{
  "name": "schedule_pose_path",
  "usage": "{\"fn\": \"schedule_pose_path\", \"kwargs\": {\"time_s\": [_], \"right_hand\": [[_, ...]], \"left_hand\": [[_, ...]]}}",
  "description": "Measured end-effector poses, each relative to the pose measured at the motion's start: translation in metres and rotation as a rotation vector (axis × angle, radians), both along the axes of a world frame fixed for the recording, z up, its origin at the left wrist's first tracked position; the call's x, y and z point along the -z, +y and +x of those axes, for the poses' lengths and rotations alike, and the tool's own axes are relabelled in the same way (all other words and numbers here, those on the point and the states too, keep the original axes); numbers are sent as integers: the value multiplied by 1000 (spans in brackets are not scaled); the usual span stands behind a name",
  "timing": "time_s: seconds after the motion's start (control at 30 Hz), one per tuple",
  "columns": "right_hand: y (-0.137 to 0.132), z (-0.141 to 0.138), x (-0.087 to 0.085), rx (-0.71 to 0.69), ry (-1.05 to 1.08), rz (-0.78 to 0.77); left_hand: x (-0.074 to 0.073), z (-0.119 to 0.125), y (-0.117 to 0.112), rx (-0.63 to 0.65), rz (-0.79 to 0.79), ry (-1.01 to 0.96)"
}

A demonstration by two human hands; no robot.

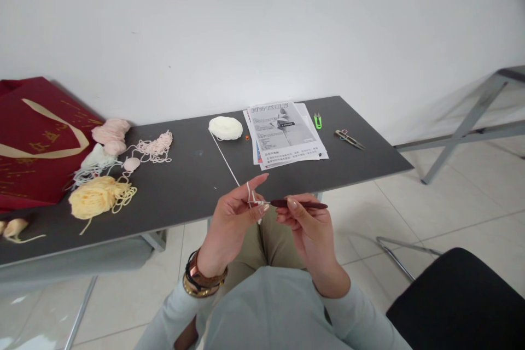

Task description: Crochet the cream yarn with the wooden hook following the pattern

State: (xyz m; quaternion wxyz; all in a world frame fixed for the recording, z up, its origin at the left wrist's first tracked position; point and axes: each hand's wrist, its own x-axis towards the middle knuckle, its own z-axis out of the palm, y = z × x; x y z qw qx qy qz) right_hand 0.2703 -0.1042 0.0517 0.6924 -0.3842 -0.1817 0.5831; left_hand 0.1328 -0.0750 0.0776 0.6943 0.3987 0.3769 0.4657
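My right hand [305, 219] grips the dark brown handle of a crochet hook [299, 204], its metal tip pointing left. Opposite it, my left hand [235, 219] pinches a small piece of white crochet work [257, 203] at the hook's tip. White yarn [225, 158] runs over the raised left index finger and back to a white yarn ball [226, 128] on the table. The hook's end lies among the loops between both hands; the exact stitch is too small to make out.
The dark table [192, 175] holds printed sheets [283, 134], green thread snips [318, 121], metal snips [348, 139] and a small orange item [247, 137]. Yellow yarn [96, 197], pink yarn [110, 135] and a red bag [36, 142] lie left. A black chair [459, 301] stands right.
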Motion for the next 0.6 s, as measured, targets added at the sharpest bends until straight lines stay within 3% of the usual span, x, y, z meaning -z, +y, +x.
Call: {"fn": "schedule_pose_path", "kwargs": {"time_s": [0.6], "right_hand": [[-12,11,-6,27,-11,56]], "left_hand": [[-1,-6,-2,42,30,-12]]}}
